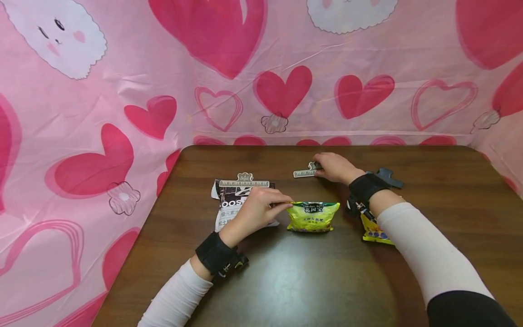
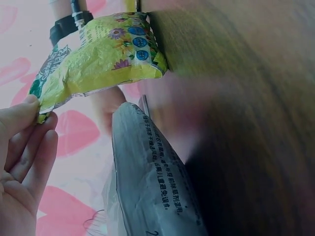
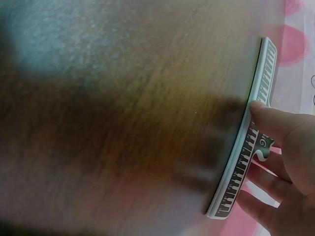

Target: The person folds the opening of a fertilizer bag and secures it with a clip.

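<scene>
Sleeved arms (image 1: 429,254) over wood-grain table (image 1: 306,281), left hand (image 1: 255,209) pinching yellow fertilizer packet (image 1: 312,219) by its top corner, right hand (image 1: 337,168) pinching piano-key-patterned clip (image 1: 303,173) beyond it

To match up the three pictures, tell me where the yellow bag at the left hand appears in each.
Head: the yellow bag sits below and right of centre, a top corner pinched by the left hand.
Left wrist: upper left, pinched corner at the left.
Right wrist: not in it.
Shared landmark: the pink cloth, behind the table in all three.
</scene>
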A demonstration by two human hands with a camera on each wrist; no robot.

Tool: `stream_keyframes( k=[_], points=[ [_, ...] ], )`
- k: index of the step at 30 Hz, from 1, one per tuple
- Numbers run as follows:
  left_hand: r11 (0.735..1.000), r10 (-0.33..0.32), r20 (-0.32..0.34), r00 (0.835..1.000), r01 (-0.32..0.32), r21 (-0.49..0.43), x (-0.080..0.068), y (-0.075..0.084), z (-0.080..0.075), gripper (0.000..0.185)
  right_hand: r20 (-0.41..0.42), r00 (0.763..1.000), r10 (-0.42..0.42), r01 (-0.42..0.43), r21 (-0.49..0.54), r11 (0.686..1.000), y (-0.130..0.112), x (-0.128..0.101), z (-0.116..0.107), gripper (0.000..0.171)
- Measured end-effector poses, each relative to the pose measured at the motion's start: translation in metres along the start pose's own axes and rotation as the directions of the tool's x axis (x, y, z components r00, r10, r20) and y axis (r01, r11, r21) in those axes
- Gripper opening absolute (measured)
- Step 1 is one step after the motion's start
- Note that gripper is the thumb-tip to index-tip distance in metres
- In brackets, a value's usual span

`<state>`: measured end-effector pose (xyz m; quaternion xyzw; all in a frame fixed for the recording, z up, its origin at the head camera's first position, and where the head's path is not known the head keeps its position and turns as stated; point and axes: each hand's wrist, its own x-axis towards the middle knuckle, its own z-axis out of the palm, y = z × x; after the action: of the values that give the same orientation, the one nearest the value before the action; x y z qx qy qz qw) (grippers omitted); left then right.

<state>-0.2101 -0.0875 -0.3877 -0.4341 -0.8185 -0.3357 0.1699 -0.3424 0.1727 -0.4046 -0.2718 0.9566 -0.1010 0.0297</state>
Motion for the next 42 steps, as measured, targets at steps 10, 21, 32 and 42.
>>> stream_keyframes(
  k=[10, 21, 32, 42],
  points=[
    [1.0, -0.005, -0.006, 1.0, 0.005, 0.0, 0.0, 0.001, 0.001, 0.01, -0.027, 0.999, 0.024, -0.023, 0.042, 0.999, -0.001, -0.004, 0.003, 0.039],
    [1.0, -0.017, -0.011, 1.0, 0.017, 0.007, -0.001, 0.001, 0.001, 0.01, -0.048, 0.999, -0.015, 0.015, 0.006, 1.0, -0.007, -0.006, -0.002, 0.037],
    [1.0, -0.001, -0.019, 1.0, 0.001, 0.023, 0.0, 0.001, -0.001, 0.01, -0.072, 0.995, -0.072, 0.076, 0.056, 0.996, -0.013, -0.011, -0.004, 0.027],
    [1.0, -0.013, -0.023, 1.0, 0.013, 0.015, 0.0, -0.001, 0.0, 0.009, -0.127, 0.988, -0.086, 0.106, 0.164, 0.981, -0.019, -0.029, -0.016, 0.028]
  ],
)
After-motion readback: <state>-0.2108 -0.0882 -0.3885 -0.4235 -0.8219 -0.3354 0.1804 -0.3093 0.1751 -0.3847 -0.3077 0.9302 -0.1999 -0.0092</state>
